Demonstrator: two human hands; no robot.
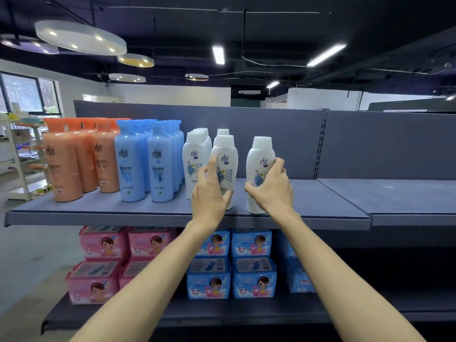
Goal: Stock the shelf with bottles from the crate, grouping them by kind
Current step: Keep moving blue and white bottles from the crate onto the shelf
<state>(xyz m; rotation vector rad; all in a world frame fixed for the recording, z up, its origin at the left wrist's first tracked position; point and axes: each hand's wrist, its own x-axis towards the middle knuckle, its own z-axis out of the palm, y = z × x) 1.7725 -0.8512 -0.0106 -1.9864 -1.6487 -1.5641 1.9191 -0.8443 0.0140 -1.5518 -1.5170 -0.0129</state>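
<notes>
White bottle (259, 169) stands upright near the front edge of the upper shelf (320, 206), a little apart to the right of the other white bottles (197, 164); our right hand (274, 188) wraps curled fingers round its middle. Our left hand (209, 193) rests with spread fingers and thumb against the neighbouring white bottle (225, 161). We count two front rows of white bottles, then two of blue bottles (143, 161), then orange bottles (74, 159) at the left; the rows behind overlap too much to count. Below, on the lower shelf (246, 314), we see four pink packs (103, 243) and at least five blue packs (251, 243) stacked two high. Round lamps (81, 38) hang from the dark ceiling.
</notes>
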